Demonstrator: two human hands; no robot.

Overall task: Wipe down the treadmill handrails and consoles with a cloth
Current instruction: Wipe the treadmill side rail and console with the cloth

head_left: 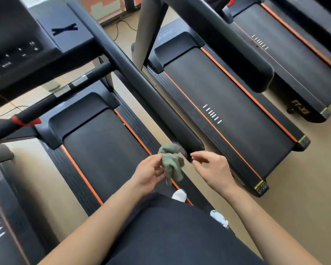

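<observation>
Now left hand pinches cloth; right hand empty.

I see the left hand pinching a crumpled green cloth just below the near end of the black handrail. The right hand hovers beside the cloth, fingers loosely curled, holding nothing. The console sits upper left.

The scene is being viewed from head height through a wide-angle lens, forward and steeply down. The left hand and right hand are being framed close; treadmill decks are being caught beyond and beside them.
</observation>
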